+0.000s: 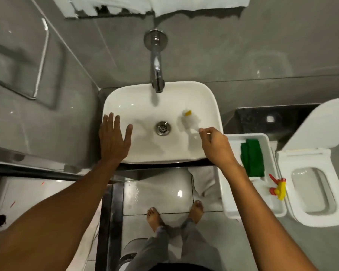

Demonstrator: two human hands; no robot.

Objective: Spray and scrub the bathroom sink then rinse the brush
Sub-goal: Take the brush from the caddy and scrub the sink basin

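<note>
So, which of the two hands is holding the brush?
The right hand, closed on the white brush inside the sink. The left hand holds nothing: it rests flat and open on the sink's left rim.

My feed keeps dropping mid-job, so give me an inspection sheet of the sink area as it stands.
Surface: white sink, basin looks wet; drain open; no water seen from the faucet.
Job's things: brush with white bristles and a yellow part, head on the basin's right side; spray bottle in the white bin.
Clutter: green cloth in the same bin.
Grips: left hand flat and open on the sink's left rim; right hand shut on the brush handle.
Cables: nothing seen.
Surroundings: toilet, lid up, at right; grey tiled walls; bare feet on wet floor.
</note>
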